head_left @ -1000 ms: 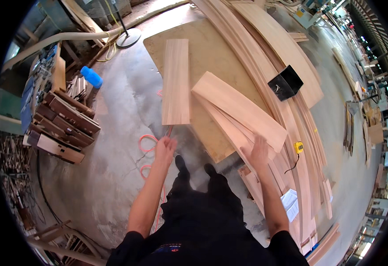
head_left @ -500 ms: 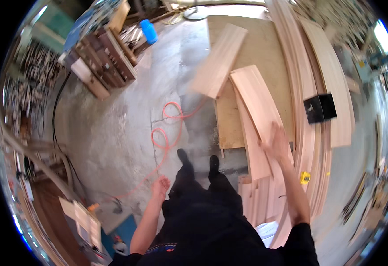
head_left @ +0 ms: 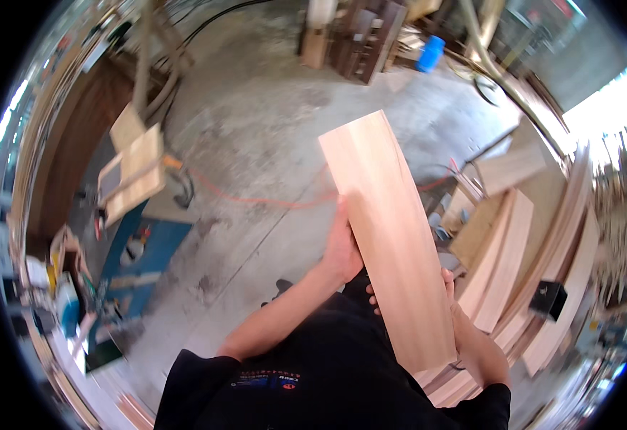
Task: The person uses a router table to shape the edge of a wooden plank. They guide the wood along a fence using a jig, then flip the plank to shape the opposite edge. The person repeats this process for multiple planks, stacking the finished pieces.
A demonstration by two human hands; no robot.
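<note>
A long, pale, flat wooden board (head_left: 396, 236) is held up in front of my body, tilted with its far end toward the left. My left hand (head_left: 345, 247) grips its left edge, the thumb along the side and the other fingers mostly hidden beneath. At the right edge, nearer to me, my right hand (head_left: 449, 281) also holds the board. Part of that hand is behind the wood, and a few fingertips show past the left edge, seemingly from underneath.
Pale boards (head_left: 512, 247) lie stacked at the right, with a black box (head_left: 548, 299) on them. A blue panel (head_left: 141, 261) with tools is at left, beside a small wooden piece (head_left: 133, 175). An orange hose (head_left: 245, 201) crosses the floor; a blue cylinder (head_left: 430, 54) stands far off.
My right hand has lifted a board off the stack, and my left hand has come up to grip it too. The view has turned left, toward the blue panel.
</note>
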